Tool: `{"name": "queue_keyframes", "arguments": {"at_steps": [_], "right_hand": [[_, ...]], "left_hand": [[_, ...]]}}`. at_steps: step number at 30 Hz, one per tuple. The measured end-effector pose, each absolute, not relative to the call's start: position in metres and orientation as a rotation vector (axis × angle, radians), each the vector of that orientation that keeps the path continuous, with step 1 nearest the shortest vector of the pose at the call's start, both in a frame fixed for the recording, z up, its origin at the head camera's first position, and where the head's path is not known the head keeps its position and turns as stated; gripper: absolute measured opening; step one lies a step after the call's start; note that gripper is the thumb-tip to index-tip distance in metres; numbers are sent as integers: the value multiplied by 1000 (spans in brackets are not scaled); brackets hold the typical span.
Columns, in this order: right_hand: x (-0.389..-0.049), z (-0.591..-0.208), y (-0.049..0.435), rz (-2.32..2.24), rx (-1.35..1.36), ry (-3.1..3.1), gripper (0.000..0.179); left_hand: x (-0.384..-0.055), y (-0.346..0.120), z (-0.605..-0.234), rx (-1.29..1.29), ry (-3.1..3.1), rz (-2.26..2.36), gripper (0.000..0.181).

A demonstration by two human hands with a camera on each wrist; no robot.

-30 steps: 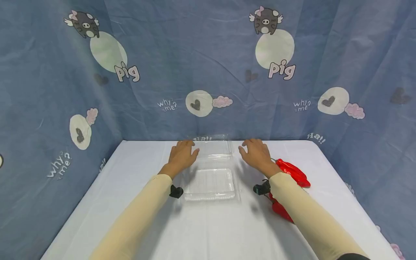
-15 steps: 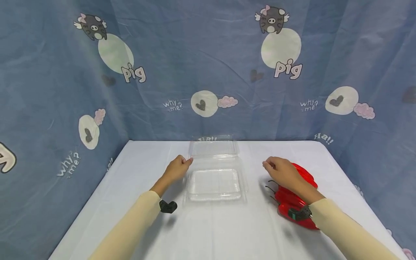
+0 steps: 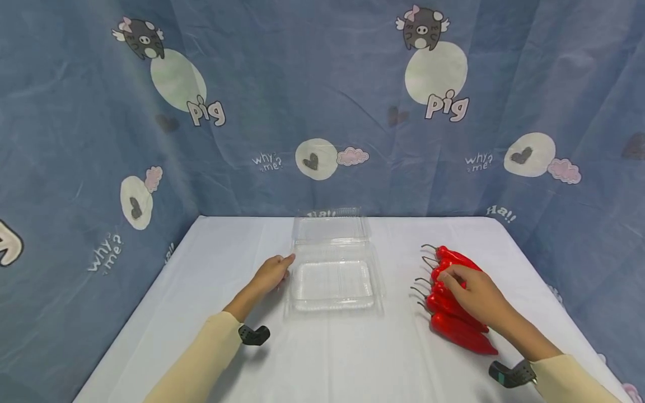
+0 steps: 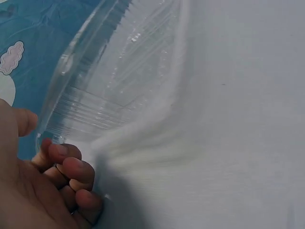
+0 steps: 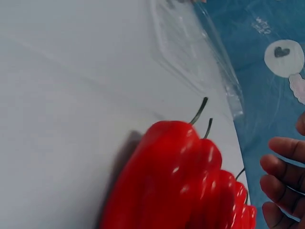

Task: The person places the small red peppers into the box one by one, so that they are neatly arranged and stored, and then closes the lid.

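Between the hands, a clear plastic clamshell box [image 3: 332, 307] lies with its lid [image 3: 330, 229] folded back. My left hand [image 3: 269, 274] is at the box's left side, fingers loosely curled; in the left wrist view the thumb [image 4: 26, 121] stands apart from the fingers [image 4: 78, 171] near the box edge, and contact is unclear. Several red peppers [image 3: 458, 331] with thin dark stems lie in a row on the right. My right hand [image 3: 476, 294] hovers over the row with fingers loosely bent. The right wrist view shows nothing between its fingers [image 5: 276, 167].
A white cloth covers the table [image 3: 332, 358]. Behind it hangs a blue printed curtain [image 3: 242, 101], which also closes the left and right sides. The box lid reaches the table's back edge.
Both hands have drawn back from beside the box lid. The left came down to the box's left side; the right moved right and nearer, over the peppers. The view turned slightly left.
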State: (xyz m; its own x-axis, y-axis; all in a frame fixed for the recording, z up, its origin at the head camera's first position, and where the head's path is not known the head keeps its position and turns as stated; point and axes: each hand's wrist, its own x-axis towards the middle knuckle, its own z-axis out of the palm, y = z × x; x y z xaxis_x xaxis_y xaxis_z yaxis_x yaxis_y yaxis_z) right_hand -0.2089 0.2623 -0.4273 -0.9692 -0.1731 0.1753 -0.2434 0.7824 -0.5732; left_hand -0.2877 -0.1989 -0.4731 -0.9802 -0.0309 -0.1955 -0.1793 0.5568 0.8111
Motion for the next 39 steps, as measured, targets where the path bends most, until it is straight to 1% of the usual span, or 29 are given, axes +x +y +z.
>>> {"name": "queue_keyframes", "arguments": {"at_steps": [4, 10, 15, 23, 26, 34, 39], "right_hand": [[-193, -431, 269, 911, 351, -2875, 19], [-172, -438, 271, 755, 412, -2924, 24], [-160, -446, 269, 650, 442, -2985, 30], [-157, -456, 264, 561, 418, -3057, 47], [-157, -461, 265, 563, 417, -3059, 47], [-154, -471, 266, 618, 404, -3081, 61], [-152, -477, 271, 712, 380, -3073, 63]], "left_hand": [[-283, -198, -474, -202, 2542, 1509, 48], [-281, -198, -478, -122, 2459, 1597, 49], [-280, -198, -478, -112, 2432, 1620, 49], [-279, -199, -477, -109, 2401, 1652, 48], [-280, -200, -478, -104, 2393, 1658, 47], [-280, -201, -477, -120, 2393, 1641, 47], [-280, -199, -479, -113, 2386, 1638, 47]]}}
